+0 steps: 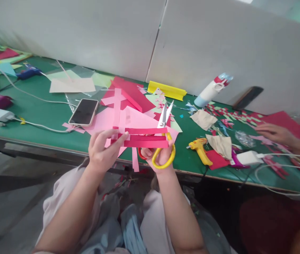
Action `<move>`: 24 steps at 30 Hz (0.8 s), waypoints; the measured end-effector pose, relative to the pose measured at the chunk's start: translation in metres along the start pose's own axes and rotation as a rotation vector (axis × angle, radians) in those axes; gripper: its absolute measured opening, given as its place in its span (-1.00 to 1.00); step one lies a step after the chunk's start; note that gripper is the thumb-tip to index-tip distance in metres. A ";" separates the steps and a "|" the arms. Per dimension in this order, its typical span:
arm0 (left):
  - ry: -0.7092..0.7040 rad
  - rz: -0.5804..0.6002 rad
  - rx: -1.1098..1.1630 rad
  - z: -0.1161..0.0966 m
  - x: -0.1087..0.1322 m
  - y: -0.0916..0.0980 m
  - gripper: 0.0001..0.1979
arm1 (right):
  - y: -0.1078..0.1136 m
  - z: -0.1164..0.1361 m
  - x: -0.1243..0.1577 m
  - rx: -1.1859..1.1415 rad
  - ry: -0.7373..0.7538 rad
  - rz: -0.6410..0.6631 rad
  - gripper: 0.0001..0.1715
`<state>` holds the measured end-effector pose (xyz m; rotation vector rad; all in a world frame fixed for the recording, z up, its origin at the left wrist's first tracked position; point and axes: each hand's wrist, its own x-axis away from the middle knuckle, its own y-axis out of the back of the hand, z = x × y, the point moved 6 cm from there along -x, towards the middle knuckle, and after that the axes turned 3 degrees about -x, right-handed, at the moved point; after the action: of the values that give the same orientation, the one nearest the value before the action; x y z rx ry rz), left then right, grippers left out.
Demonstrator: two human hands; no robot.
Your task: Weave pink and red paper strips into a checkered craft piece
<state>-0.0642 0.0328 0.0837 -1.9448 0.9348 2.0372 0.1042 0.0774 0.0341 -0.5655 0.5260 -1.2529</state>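
Note:
My left hand [101, 150] is closed on paper strips, its thumb and fingers pinching where they cross. Pale pink strips [117, 106] run upward and red strips [144, 142] stretch sideways towards my right hand. In my right hand [162, 158] is a pair of scissors [171, 158] with a yellow handle loop, the blades pointing up and slightly apart. The right ends of the red strips lie at my right fingers; whether those fingers also grip them I cannot tell. Pink paper sheets [142, 120] lie behind the strips on the green table [44, 114].
A phone [84, 112] lies left of the paper. To the right are a yellow glue gun [201, 150], a white bottle [210, 92] and many paper bits. Another person's hand [277, 135] reaches in at the right. White cables [39, 126] cross the table.

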 end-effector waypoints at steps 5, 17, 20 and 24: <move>0.007 -0.002 0.035 -0.002 0.001 -0.001 -0.53 | 0.012 0.007 -0.002 -0.011 -0.014 -0.120 -0.63; 0.474 0.039 0.501 0.008 0.000 -0.009 -0.58 | 0.033 0.006 -0.006 0.080 0.074 -0.338 -0.45; 0.684 -0.068 0.708 0.018 0.010 -0.017 -0.62 | 0.033 0.010 -0.007 0.136 0.137 -0.326 -0.45; 1.075 -0.131 0.968 0.032 0.023 -0.033 -0.40 | 0.028 0.012 -0.007 0.171 0.154 -0.289 -0.49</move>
<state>-0.0760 0.0697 0.0500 -2.2009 1.4797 0.1269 0.1309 0.0911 0.0254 -0.4122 0.4702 -1.6091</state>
